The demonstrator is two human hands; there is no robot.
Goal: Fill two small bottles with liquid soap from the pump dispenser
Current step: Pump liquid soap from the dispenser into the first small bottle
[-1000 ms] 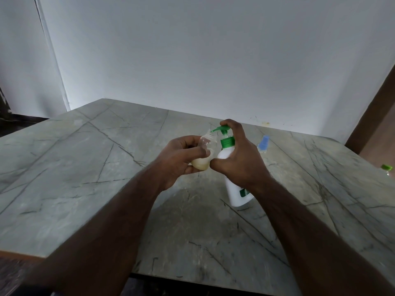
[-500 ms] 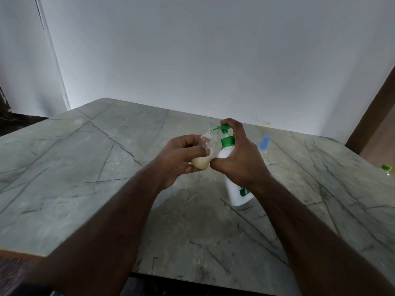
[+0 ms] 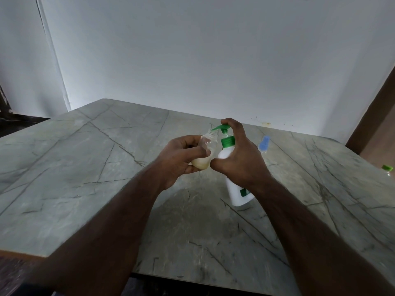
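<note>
Two hands work above the bench (image 3: 89,167). My left hand (image 3: 179,161) has its grip curled round a small bottle (image 3: 206,151), tilted, pale soap at its bottom. My right hand (image 3: 239,159) wraps the dispenser (image 3: 237,189), forefinger on the pump, spout at the bottle's mouth.

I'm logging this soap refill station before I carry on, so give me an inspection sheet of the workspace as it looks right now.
Surface: grey veined stone table, bare patches dull but dry-looking.
Job's things: white pump dispenser with green pump head stands on the table; small clear bottle, tilted, mouth at the spout, pale soap in its bottom.
Clutter: blue-capped bottle lying behind the dispenser; green-capped item at the right edge, mostly cut off.
Grippers: left hand holds the small clear bottle; right hand grips the dispenser, a finger on the pump head.
Cables: nothing seen.
Surroundings: plain white wall, brown frame at right.
</note>
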